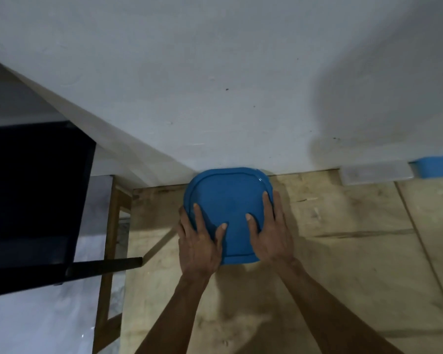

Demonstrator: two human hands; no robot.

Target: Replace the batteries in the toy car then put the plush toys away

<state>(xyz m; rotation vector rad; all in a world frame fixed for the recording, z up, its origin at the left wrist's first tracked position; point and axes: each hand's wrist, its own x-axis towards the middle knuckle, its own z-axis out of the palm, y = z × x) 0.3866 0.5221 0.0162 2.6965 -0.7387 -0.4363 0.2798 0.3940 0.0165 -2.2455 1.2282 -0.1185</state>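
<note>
A blue container lid [228, 200], square with rounded corners, lies on top of its box on the wooden table [343, 251], pushed against the white wall. My left hand [200, 241] holds its left side, thumb and forefinger on top and the other fingers curled over the edge. My right hand [271, 233] holds the right side the same way, thumb on the lid and fingers along the edge. The box under the lid is hidden. No toy car or plush toy is in view.
A black piece of furniture [36, 200] with a dark bar stands to the left, beyond the table's left edge. At the back right, against the wall, sit a clear plastic box [376, 175] and another blue lid or box [435, 167].
</note>
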